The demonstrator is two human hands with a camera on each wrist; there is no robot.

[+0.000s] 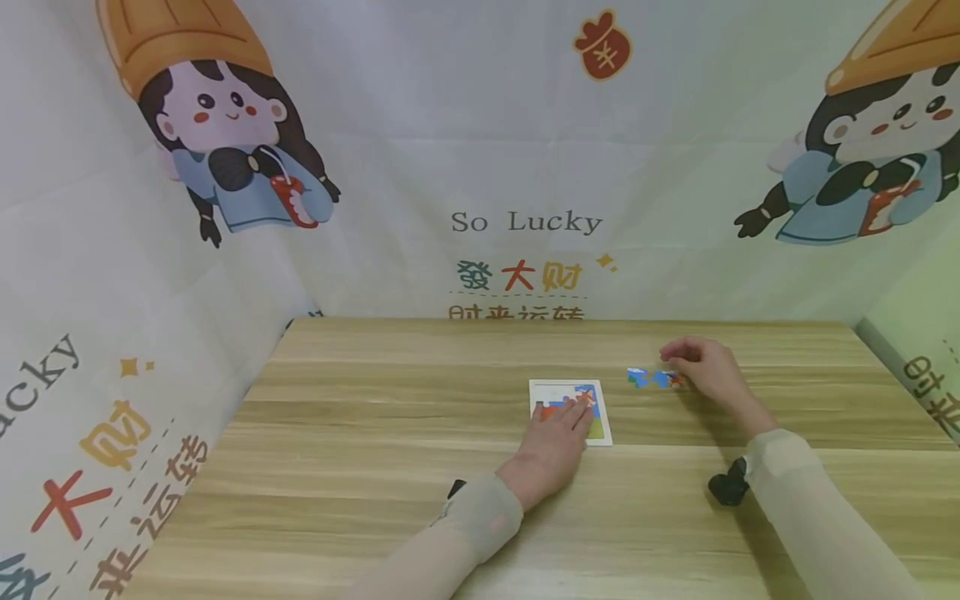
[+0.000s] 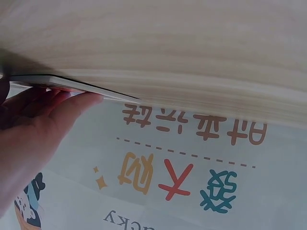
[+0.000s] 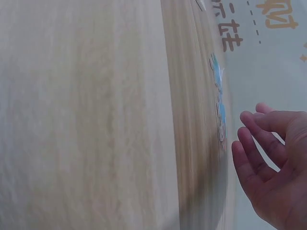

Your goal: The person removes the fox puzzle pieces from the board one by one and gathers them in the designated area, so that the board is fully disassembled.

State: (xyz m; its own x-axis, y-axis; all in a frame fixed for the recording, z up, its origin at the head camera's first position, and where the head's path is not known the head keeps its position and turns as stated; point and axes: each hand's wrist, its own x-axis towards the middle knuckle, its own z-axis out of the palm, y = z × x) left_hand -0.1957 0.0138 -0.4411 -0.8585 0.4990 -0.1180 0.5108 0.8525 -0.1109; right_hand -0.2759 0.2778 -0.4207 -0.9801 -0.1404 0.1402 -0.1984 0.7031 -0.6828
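Note:
A white-framed jigsaw puzzle [image 1: 604, 434] lies on the table, its picture partly filled with blue, red, orange and green pieces. My left hand [image 1: 553, 446] rests on it with extended fingers, hiding much of the lower picture. In the left wrist view, the fingertips [image 2: 91, 97] touch the puzzle's face near its edge. To the right of the frame lie several loose puzzle pieces [image 1: 637, 377], mostly blue. My right hand [image 1: 708, 367] hovers over the right end of these pieces. In the right wrist view its fingers [image 3: 252, 155] are loosely bent, with nothing held between them.
The wooden table [image 1: 360, 450] reaches back to a printed cloth backdrop [image 1: 390, 167] with cartoon figures and lettering. Cloth also hangs along the left and right sides. A black wrist device [image 1: 727, 485] sits at the right cuff.

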